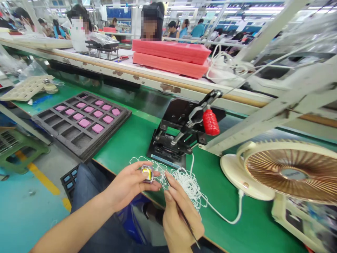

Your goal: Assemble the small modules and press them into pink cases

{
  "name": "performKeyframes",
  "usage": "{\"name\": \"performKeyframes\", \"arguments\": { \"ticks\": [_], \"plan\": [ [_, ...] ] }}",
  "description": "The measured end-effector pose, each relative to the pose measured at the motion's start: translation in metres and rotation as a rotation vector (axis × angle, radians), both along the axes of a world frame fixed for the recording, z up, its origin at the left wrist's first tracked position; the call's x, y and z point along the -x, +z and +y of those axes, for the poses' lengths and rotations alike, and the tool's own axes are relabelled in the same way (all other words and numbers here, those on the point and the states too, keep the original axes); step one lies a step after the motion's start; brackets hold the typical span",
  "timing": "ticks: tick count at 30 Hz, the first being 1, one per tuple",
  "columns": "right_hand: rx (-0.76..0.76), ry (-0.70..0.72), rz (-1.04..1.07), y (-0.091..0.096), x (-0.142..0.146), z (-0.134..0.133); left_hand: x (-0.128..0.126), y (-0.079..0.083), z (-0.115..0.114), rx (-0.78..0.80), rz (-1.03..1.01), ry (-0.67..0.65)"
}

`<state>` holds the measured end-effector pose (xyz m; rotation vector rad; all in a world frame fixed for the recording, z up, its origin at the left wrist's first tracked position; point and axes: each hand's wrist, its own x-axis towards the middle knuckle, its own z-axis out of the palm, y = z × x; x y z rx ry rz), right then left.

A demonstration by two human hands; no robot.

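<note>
Between the thumb and fingers of my left hand (129, 184) is a small squarish device (146, 173) with a clear casing and a yellow and white inside. My right hand (181, 214) grips slim dark tweezers (187, 224), their tip close to the device's right side. White rubbery loops (188, 186) lie in a tangled heap on the green bench just behind my right hand, and a few stretch left behind the device. Whether the tweezers hold one of these loops I cannot tell. Beyond the heap stands a black toggle-clamp fixture (176, 133) with a red handle (211, 122).
A dark foam tray (76, 137) holding several pink pieces (98, 128) sits on the bench at left. At right is a cream desk fan (289, 174) with its cable. Red foam blocks (171, 58) rest on the shelf behind, and a beige tray (26, 88) lies far left.
</note>
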<state>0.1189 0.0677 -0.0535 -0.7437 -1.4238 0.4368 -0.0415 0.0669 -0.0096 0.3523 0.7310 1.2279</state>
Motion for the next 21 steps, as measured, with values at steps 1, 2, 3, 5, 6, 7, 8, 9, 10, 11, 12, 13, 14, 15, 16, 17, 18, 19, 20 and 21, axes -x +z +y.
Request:
{"name": "performKeyframes", "arguments": {
  "ticks": [1,2,3,5,6,7,8,9,10,11,12,13,14,15,16,17,18,19,20,21],
  "plan": [
    [0.003,-0.025,0.007,0.0,-0.004,0.001,-0.001,-0.001,0.002,0.004,0.02,0.002],
    [0.011,-0.057,0.008,0.0,-0.009,0.002,-0.001,-0.002,0.003,0.006,0.041,0.004],
    [0.026,-0.1,0.008,0.001,-0.015,0.004,-0.002,-0.003,0.004,0.006,0.059,0.003],
    [0.072,-0.182,-0.028,0.003,-0.03,0.01,-0.002,-0.004,0.005,0.008,0.085,-0.006],
    [0.105,-0.2,-0.079,0.005,-0.039,0.014,-0.002,-0.004,0.004,0.013,0.097,-0.012],
    [0.145,-0.195,-0.151,0.007,-0.048,0.018,-0.002,-0.005,0.004,0.017,0.107,-0.016],
    [0.19,-0.172,-0.233,0.011,-0.058,0.022,-0.002,-0.005,0.004,0.022,0.118,-0.017],
    [0.234,-0.149,-0.309,0.014,-0.067,0.026,-0.002,-0.006,0.004,0.028,0.131,-0.015],
    [0.277,-0.135,-0.372,0.018,-0.076,0.029,-0.002,-0.007,0.004,0.032,0.144,-0.015],
    [0.317,-0.138,-0.415,0.021,-0.084,0.031,-0.002,-0.008,0.004,0.034,0.158,-0.016],
    [0.355,-0.152,-0.44,0.025,-0.09,0.033,-0.003,-0.009,0.004,0.031,0.174,-0.02],
    [0.387,-0.172,-0.45,0.028,-0.096,0.034,-0.003,-0.01,0.005,0.021,0.192,-0.027],
    [0.414,-0.199,-0.452,0.03,-0.1,0.034,-0.004,-0.011,0.005,0.009,0.211,-0.038],
    [0.432,-0.228,-0.445,0.031,-0.103,0.034,-0.006,-0.011,0.005,-0.004,0.23,-0.048],
    [0.447,-0.248,-0.424,0.033,-0.104,0.033,-0.007,-0.011,0.004,-0.012,0.25,-0.058],
    [0.457,-0.257,-0.396,0.033,-0.105,0.031,-0.009,-0.011,0.003,-0.012,0.27,-0.067],
    [0.467,-0.256,-0.371,0.034,-0.106,0.029,-0.011,-0.011,0.001,-0.004,0.291,-0.071],
    [0.478,-0.246,-0.354,0.034,-0.106,0.027,-0.012,-0.011,-0.001,0.012,0.318,-0.069],
    [0.49,-0.233,-0.344,0.034,-0.106,0.026,-0.012,-0.011,-0.003,0.031,0.348,-0.06],
    [0.499,-0.224,-0.338,0.033,-0.107,0.026,-0.012,-0.011,-0.003,0.051,0.376,-0.049]
  ]
}}
